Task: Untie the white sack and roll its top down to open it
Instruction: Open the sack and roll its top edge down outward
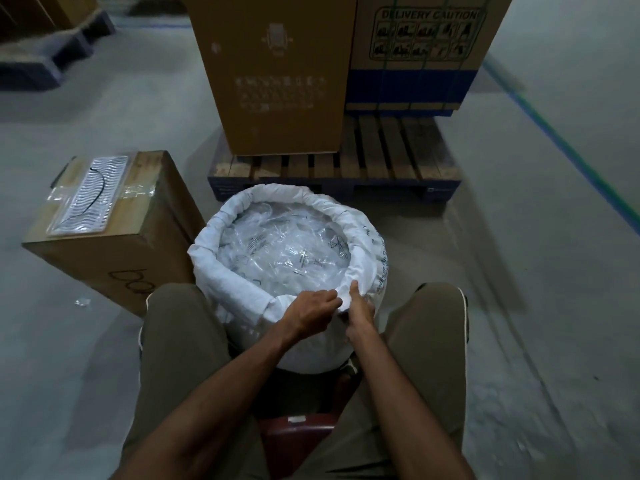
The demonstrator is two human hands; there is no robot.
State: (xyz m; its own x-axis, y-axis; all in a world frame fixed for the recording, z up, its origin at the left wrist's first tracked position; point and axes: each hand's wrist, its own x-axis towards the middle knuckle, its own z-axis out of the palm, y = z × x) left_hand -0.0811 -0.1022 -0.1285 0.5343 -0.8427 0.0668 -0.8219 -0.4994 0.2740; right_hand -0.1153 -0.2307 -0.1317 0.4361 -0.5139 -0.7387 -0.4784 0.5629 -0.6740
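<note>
The white sack (294,258) stands open on the floor between the person's knees, its top rolled into a thick rim; left hand (311,311) and right hand (358,308) both pinch the near rim

The tall cardboard box (277,74) and the strapped carton (415,53) beside it are both cut off by the top edge; the white print on the box is too blurred to read. The pallet (346,161) is partly hidden behind the white sack (298,344). The sack's base is concealed between the knees. The left hand (310,315) and right hand (360,315) cover the near rim; their fingertips are tucked into the fold. The print on the clear bags (287,251) is illegible. The red seat (298,431) is mostly covered by the legs.
</note>
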